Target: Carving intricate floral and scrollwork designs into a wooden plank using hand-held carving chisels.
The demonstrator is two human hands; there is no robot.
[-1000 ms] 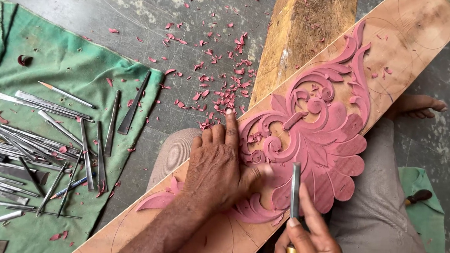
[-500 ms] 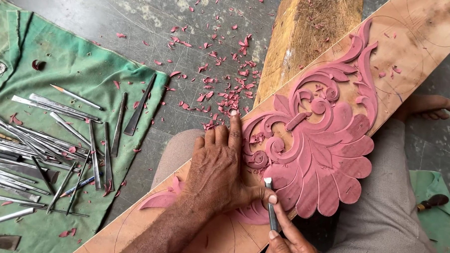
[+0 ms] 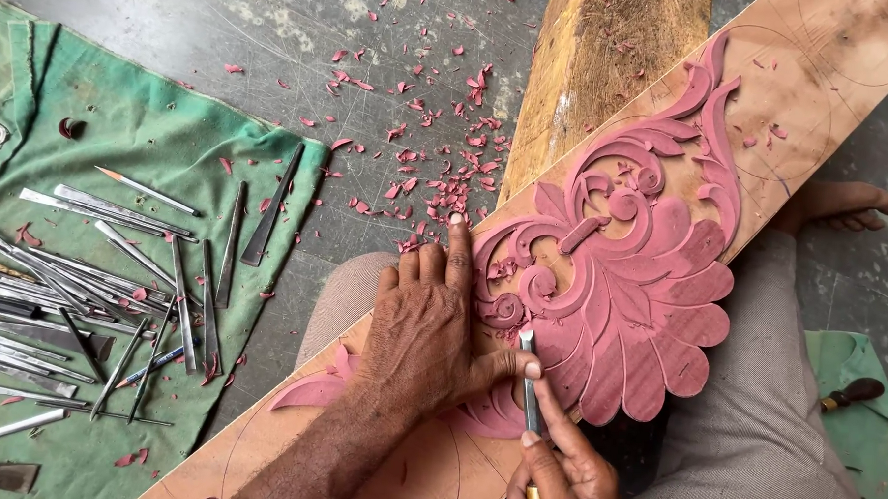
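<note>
While the left hand [image 3: 423, 335] was pressed flat, fingers together, on the long wooden board [image 3: 824, 66] laid slantwise across the person's lap, a slim steel carving chisel [image 3: 530, 388] was pinched in the right hand [image 3: 564, 470], its tip set on the pink-stained floral relief [image 3: 639, 296] just beside the left thumb. Many more chisels [image 3: 98, 287] were spread on a green cloth [image 3: 114, 130] well to the left, and pink shavings [image 3: 437, 171] were scattered over the grey floor [image 3: 225, 25].

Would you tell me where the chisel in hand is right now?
In the head view the chisel is low and centre-right, held by the right hand, its tip on the pink carving beside the left hand's thumb.
</note>
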